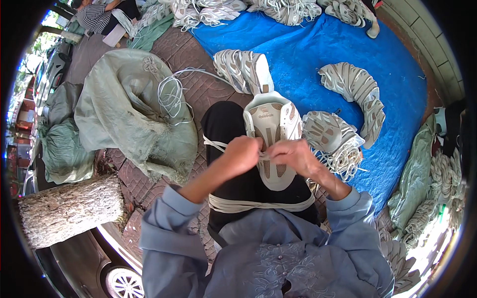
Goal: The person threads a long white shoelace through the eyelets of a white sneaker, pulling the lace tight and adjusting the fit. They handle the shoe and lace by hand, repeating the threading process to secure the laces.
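Observation:
A beige and white sneaker upper (pixel 278 180) lies across my black-trousered lap, its tongue and open collar pointing away from me. My left hand (pixel 243 152) is closed at the upper's left edge, fingertips pinched on a pale shoelace (pixel 263 155). My right hand (pixel 293 156) pinches at the same lace from the other side, close to the left fingertips. The lace's ends are hidden by the fingers. Just beyond the upper stands a row of similar nested uppers (pixel 239 67). Beige cords (pixel 261 204) wrap around my thighs.
A blue tarp (pixel 298 54) carries a curved stack of uppers (pixel 365 97) and another bundle (pixel 330 136) with dangling laces. At left sit a pale sack (pixel 114 94) topped with tangled white laces (pixel 171 94), a tree trunk (pixel 74 208) and a parked car. Another person (pixel 99 19) is at far left.

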`<state>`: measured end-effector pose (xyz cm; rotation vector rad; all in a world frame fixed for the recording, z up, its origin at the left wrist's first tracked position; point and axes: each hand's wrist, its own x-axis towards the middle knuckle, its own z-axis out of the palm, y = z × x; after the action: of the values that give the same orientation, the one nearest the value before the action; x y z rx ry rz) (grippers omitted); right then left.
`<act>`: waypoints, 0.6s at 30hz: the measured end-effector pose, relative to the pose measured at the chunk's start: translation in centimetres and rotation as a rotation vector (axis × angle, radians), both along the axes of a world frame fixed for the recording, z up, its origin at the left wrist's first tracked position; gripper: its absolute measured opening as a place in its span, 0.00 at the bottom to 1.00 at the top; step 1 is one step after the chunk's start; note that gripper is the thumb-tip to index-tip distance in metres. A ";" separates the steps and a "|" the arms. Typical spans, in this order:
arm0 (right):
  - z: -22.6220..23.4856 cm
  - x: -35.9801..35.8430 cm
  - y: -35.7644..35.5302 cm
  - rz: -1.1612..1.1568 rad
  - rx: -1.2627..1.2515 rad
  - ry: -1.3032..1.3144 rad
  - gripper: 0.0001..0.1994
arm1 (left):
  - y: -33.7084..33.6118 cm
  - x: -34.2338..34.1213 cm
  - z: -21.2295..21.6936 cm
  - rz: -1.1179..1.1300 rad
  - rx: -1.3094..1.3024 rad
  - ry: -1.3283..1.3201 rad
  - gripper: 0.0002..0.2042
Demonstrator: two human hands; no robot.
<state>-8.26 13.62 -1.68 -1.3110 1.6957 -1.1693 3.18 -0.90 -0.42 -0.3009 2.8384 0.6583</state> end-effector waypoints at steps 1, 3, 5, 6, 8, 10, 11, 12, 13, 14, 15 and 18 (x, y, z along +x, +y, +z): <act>-0.1 -0.7 0.1 0.033 -0.117 0.184 0.06 | -0.3 -0.1 0.3 0.133 0.310 -0.080 0.08; -0.3 -1.2 0.2 0.081 -0.262 0.399 0.06 | -0.8 -0.3 0.4 0.329 0.635 -0.225 0.08; -0.9 -0.5 0.2 0.050 -0.244 0.471 0.05 | -0.7 -0.5 0.1 0.356 0.587 -0.174 0.07; -1.2 0.3 0.3 0.052 -0.251 0.501 0.05 | -0.2 -0.4 -0.2 0.359 0.583 -0.153 0.07; -2.1 1.3 -0.1 0.070 -0.315 0.589 0.04 | 0.2 -0.7 -0.5 0.382 0.512 -0.163 0.07; -2.8 2.4 -0.2 0.108 -0.245 0.661 0.07 | 0.6 -0.8 -0.7 0.334 0.384 -0.144 0.07; -3.0 2.4 -0.3 0.162 -0.307 0.688 0.06 | 0.8 -0.9 -0.6 0.284 0.279 -0.120 0.06; -3.1 2.4 -0.3 0.101 -0.336 0.563 0.06 | 0.8 -1.0 -0.6 0.230 0.174 -0.101 0.06; -3.1 1.9 -0.2 0.095 -0.381 0.464 0.06 | 0.9 -1.0 -0.4 0.119 -0.047 -0.002 0.06; -3.1 1.5 -0.2 0.094 -0.401 0.366 0.06 | 1.0 -1.1 -0.3 0.057 -0.111 0.011 0.06; -2.9 1.2 -0.1 -0.020 -0.473 0.295 0.03 | 0.9 -1.1 -0.2 0.013 -0.171 -0.012 0.06; -2.6 1.6 0.1 -0.129 -0.358 0.366 0.03 | 0.8 -1.4 -0.2 -0.016 -0.201 0.051 0.06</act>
<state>-6.65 13.71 -4.33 -1.7410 1.9106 -1.4239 1.79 -0.08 -0.66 -0.2969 2.9576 0.3824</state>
